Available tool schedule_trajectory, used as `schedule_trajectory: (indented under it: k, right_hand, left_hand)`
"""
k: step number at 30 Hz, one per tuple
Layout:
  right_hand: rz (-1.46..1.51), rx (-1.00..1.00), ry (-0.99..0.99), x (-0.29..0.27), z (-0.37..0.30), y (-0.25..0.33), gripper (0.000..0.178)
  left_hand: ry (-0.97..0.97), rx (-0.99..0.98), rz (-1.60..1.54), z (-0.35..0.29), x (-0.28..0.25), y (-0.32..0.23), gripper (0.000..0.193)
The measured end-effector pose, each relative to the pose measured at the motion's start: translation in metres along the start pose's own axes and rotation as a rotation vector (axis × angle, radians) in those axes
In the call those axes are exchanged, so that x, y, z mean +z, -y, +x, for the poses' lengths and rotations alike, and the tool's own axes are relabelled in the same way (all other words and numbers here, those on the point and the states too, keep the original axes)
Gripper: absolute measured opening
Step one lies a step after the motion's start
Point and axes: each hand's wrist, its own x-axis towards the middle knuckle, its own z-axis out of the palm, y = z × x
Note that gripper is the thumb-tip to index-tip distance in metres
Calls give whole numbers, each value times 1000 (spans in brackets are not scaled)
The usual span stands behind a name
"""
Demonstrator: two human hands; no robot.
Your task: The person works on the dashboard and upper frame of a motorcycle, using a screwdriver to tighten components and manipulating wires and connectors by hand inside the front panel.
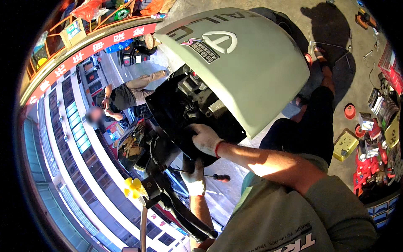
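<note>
A pale green scooter front cover (252, 71) is lifted away from its black inner panel (172, 109), exposing wiring and parts behind it. My right hand (205, 139), in a white glove with a red cuff, grips the lower edge of the black panel. Just below it my left hand (194, 178), also gloved, is closed around a screwdriver (220, 177) with a black handle. Its thin shaft points left toward the handlebar stem.
The black handlebar with brake lever (184, 216) and a yellow propeller ornament (133, 187) sit lower left, a mirror (130, 147) above them. Another person (121, 97) crouches beyond. Someone's sandalled foot (321, 52) stands behind the cover. A yellow box (345, 145) and red tool cases (371, 168) lie right.
</note>
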Motion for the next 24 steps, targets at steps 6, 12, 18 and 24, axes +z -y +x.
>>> schedule_trajectory:
  k: [6,12,18,24]
  right_hand:
    - [257,-150,-210,4,22,48,21]
    - [-150,156,-182,29,81,87,51]
    - [-624,354,146,49,145,79,46]
    - [-770,63,515,35,191,26,27]
  left_hand:
    - [-1,-84,25,-2,-5,4,52]
    - [13,13,21,2,-5,5,49]
    - [26,27,-12,2,-3,-4,51]
    - [27,61,16,6,-2,-3,49]
